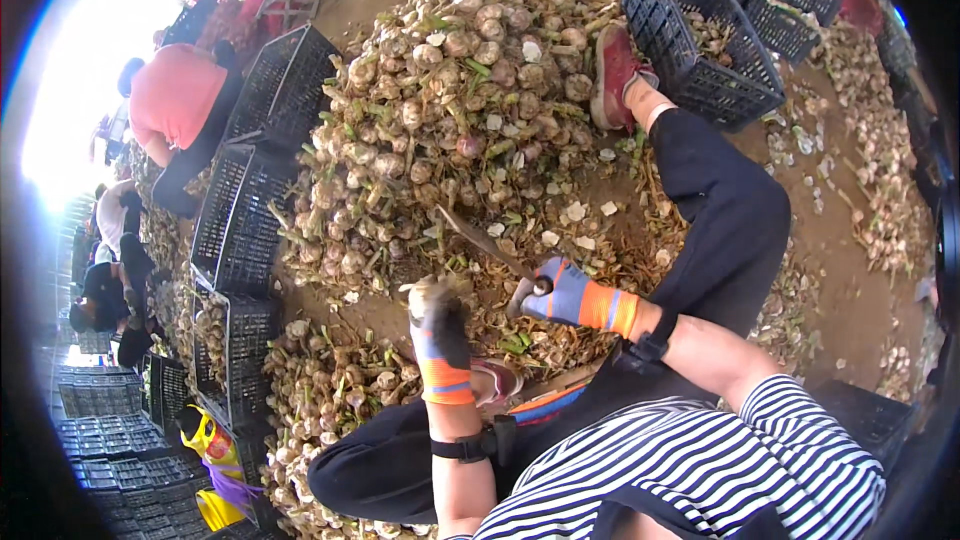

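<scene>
My right hand (572,294), in a blue and orange work glove, is closed round the handle of a knife. The long, thin knife blade (487,240) points up and left over the pile. My left hand (442,348), in a matching glove with a dark palm, is closed on a pale garlic bulb (424,294); hand and bulb are smeared by motion. The knife stands apart from this bulb. Ahead rises a large heap of garlic bulbs (450,90) with cut stems and dry skins. Loose trimmings (570,325) lie between my legs, below the knife.
Black plastic crates (243,210) line the left side. Another crate (690,60) with some garlic stands beyond my red shoe (614,78). More garlic (320,410) lies at my left. A person in a pink top (178,90) bends beyond the crates, with other people farther off.
</scene>
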Action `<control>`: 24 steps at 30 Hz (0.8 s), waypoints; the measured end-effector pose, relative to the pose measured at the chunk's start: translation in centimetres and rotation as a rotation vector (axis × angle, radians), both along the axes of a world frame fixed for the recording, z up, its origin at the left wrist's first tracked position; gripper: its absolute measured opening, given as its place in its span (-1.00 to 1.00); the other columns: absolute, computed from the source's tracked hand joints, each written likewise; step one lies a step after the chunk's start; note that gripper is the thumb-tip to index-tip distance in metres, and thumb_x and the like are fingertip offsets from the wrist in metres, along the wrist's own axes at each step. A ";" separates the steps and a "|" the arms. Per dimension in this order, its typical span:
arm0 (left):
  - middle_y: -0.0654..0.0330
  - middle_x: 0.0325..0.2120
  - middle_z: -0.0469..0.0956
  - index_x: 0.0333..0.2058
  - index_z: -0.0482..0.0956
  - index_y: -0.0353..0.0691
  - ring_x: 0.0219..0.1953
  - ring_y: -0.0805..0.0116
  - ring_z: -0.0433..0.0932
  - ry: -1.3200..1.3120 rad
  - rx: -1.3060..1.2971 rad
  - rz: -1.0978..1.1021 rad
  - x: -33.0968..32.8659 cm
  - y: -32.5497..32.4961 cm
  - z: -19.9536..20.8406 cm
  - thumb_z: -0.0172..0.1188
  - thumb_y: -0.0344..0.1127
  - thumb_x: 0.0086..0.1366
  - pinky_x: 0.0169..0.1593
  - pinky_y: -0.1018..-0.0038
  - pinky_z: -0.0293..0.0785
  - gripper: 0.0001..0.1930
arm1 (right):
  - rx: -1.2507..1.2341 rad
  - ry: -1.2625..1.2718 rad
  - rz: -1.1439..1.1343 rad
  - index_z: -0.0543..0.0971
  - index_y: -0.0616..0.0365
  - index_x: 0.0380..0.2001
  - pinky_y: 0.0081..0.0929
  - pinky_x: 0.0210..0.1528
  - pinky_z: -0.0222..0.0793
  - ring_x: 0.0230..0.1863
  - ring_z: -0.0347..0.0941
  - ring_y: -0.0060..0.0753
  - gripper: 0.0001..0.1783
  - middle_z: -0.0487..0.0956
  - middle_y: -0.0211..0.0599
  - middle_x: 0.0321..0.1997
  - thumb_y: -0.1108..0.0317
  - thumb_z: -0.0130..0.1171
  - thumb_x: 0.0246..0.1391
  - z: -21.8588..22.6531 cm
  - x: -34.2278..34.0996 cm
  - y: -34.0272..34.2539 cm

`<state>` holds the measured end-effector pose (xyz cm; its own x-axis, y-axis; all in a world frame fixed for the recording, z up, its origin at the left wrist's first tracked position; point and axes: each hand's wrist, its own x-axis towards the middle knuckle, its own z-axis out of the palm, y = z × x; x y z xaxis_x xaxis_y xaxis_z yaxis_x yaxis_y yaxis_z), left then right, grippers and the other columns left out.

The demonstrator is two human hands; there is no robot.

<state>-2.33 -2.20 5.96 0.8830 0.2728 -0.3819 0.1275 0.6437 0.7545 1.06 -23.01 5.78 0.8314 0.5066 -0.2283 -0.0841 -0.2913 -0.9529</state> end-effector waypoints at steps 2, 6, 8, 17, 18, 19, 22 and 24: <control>0.21 -0.31 0.58 -0.23 0.54 -0.10 -0.29 0.37 0.55 -0.044 -0.401 -0.008 0.1 0.9 0.4 0.12 -0.21 0.19 -0.25 0.46 0.50 -0.80 | 0.218 0.115 0.020 0.64 0.12 -0.48 -0.47 -0.50 0.33 -0.62 0.42 -0.55 -0.82 0.55 -0.25 -0.64 0.32 0.11 -0.15 1.4 -0.9 0.8; 0.22 -0.39 0.55 -0.35 0.51 -0.16 -0.36 0.36 0.52 -0.154 -0.519 0.078 -0.1 -0.8 2.2 0.08 -0.29 0.20 -0.24 0.46 0.50 -0.89 | 0.420 -0.157 0.058 0.62 0.17 -0.44 -0.59 -0.62 0.21 -0.66 0.31 -0.68 -0.80 0.49 -0.49 -0.67 0.30 0.14 -0.12 -1.4 -1.7 3.4; 0.23 -0.40 0.54 -0.33 0.48 -0.20 -0.36 0.36 0.51 -0.195 -0.394 0.173 -0.1 -1.3 4.4 0.04 -0.32 0.22 -0.20 0.46 0.50 -0.89 | -0.092 0.508 0.100 0.60 0.16 -0.50 -0.54 -0.67 0.21 -0.71 0.30 -0.60 -0.85 0.42 -0.45 -0.72 0.31 0.16 -0.11 -1.9 0.3 2.3; 0.29 -0.43 0.50 -0.16 0.48 -0.21 -0.37 0.46 0.48 -0.457 -0.087 0.303 0.1 14.7 0.0 0.18 -0.24 0.11 -0.21 0.48 0.46 -0.68 | 0.670 0.563 -0.475 0.56 0.33 -0.33 -0.61 -0.81 0.22 -0.85 0.28 -0.56 -0.73 0.42 -0.35 -0.79 0.40 -0.04 -0.03 1.1 2.0 -1.4; 0.28 -0.42 0.51 -0.17 0.49 -0.18 -0.38 0.48 0.48 -0.083 0.239 0.431 3.9 11.1 -3.2 0.17 -0.24 0.11 -0.23 0.50 0.46 -0.70 | 0.593 0.482 -0.502 0.57 0.31 -0.33 -0.65 -0.79 0.20 -0.82 0.31 -0.59 -0.73 0.43 -0.39 -0.79 0.37 -0.03 -0.02 1.3 1.8 -1.0; 0.23 -0.32 0.52 -0.15 0.49 -0.18 -0.33 0.41 0.49 0.028 0.250 0.203 8.8 7.2 -5.3 0.18 -0.28 0.13 -0.23 0.48 0.46 -0.71 | 0.618 0.499 -0.530 0.57 0.30 -0.33 -0.66 -0.78 0.20 -0.80 0.33 -0.61 -0.73 0.44 -0.41 -0.77 0.36 -0.01 -0.02 1.2 1.7 -1.4; 0.10 -0.18 0.49 0.02 0.33 -0.27 -0.27 0.25 0.48 0.012 0.813 0.028 17.5 4.4 -16.8 0.27 -0.39 0.06 -0.12 0.43 0.43 -0.48 | 0.625 0.563 -0.437 0.59 0.24 -0.33 -0.75 -0.75 0.15 -0.78 0.30 -0.70 -0.78 0.45 -0.50 -0.73 0.40 0.02 -0.01 2.1 0.6 0.0; 0.05 -0.11 0.48 0.03 0.33 -0.30 -0.20 0.14 0.47 0.632 1.414 0.102 18.9 5.8 -23.5 0.27 -0.47 0.03 -0.08 0.39 0.40 -0.46 | 0.579 0.639 -0.383 0.56 0.29 -0.30 -0.71 -0.76 0.19 -0.78 0.30 -0.69 -0.74 0.43 -0.47 -0.72 0.36 0.04 -0.03 1.8 0.0 1.0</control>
